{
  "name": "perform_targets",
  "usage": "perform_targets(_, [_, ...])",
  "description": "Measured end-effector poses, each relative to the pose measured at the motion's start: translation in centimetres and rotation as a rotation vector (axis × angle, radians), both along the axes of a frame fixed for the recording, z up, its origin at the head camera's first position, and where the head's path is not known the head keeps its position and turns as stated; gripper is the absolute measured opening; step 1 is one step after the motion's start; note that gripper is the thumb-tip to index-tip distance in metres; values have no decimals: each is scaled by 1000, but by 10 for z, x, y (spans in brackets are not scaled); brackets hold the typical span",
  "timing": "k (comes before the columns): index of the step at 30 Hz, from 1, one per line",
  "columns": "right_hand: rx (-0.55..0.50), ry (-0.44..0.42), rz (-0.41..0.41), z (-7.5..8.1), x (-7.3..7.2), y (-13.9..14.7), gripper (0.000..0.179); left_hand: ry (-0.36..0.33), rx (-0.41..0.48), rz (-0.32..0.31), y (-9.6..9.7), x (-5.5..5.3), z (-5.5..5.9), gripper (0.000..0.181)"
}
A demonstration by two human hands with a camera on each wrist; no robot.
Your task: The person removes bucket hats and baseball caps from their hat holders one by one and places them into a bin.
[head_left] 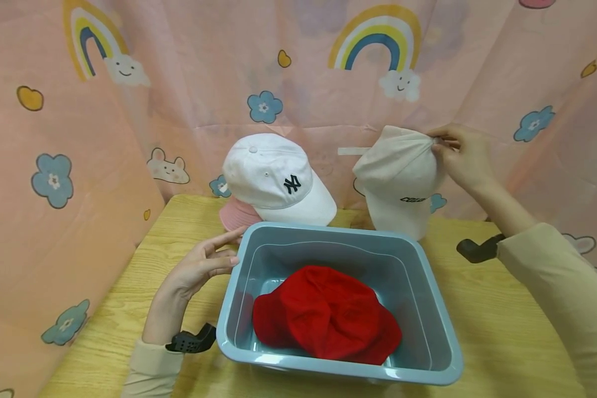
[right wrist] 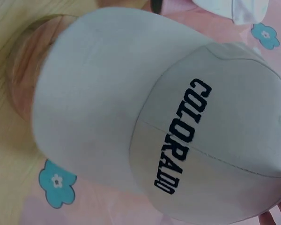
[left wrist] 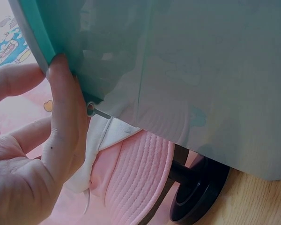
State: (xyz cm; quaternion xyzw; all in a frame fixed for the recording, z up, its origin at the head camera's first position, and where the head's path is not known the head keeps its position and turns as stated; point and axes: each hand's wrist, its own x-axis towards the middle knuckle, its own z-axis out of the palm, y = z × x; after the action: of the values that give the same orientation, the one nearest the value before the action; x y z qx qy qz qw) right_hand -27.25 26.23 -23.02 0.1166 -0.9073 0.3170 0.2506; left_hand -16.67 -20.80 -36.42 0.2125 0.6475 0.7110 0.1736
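A blue-grey plastic basin (head_left: 428,287) stands on the table with a red cap (head_left: 328,315) inside. My left hand (head_left: 196,268) holds the basin's left rim, thumb above and other fingers below it in the left wrist view. At the back right is a cream baseball cap (head_left: 398,171), whose dark COLORADO lettering shows in the right wrist view (right wrist: 182,136). My right hand (head_left: 462,155) pinches this cap near the top of its crown. The brim points down behind the basin, in front of a round wooden base (right wrist: 25,70).
A white cap with NY lettering (head_left: 263,171) sits back left, above a pink hat (head_left: 239,213). A round black stand base (left wrist: 201,192) is beside the pink hat. The wooden table (head_left: 179,232) backs onto a pink patterned curtain (head_left: 219,61).
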Motion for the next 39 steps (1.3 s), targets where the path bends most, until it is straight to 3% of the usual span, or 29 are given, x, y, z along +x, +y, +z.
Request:
perform_targets(11, [-5,-34,-78,11,18,12,31,16,-10,9,0,0,-2,63])
perform_targets(21, [-55,84,-21,19,32,16,27,12,6,-12,-1,-1,-2,63])
perform_targets(32, [-37,98,-35,32,47,17,27,17,6,-12,0,0,-1,64])
perform_targets(39, [-29,191,-9,42,53,12,24,18,12,-12,0,0,-1,63])
